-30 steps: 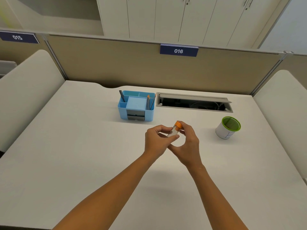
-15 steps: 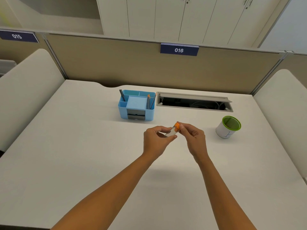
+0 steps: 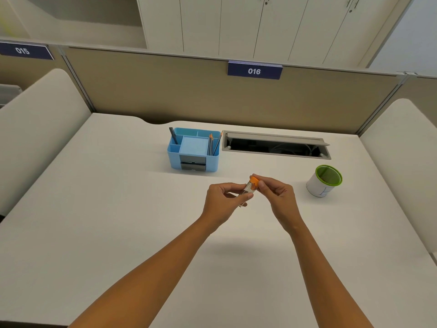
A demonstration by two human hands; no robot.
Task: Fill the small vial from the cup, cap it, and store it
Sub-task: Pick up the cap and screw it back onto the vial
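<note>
Rolled round since a second ago: right hand (image 3: 276, 197), knuckles now turned up and fingertips pinching the orange cap (image 3: 254, 180) from its right side rather than cupping beneath it; everything on the worktop (image 3: 99, 221) unmoved.

Nearest, at frame bottom: two bare forearms converging towards centre. Just above them, left hand (image 3: 222, 200) closed on the body of the small vial (image 3: 247, 190), held clear of the worktop at frame centre. Long axis tilted, cap end up and to the right, base down and to the left inside the left fingers. Cap lying directly left of the right fingertips and touching them, so a twist about that tilted axis looks like the move in hand; whether tightening or loosening, cannot tell. Right hand nearer the cap, left nearer the base.

Vial itself: short, clear-walled, orange lid seated on top; contents too small to judge.

Farther right, well apart from both hands: white cup (image 3: 324, 181) with green rim, upright. Farther back, centre: blue organiser (image 3: 193, 151) with pencils, probably the storage spot, nearer the left hand. Beyond, a cable slot (image 3: 276, 145) and the partition.
</note>
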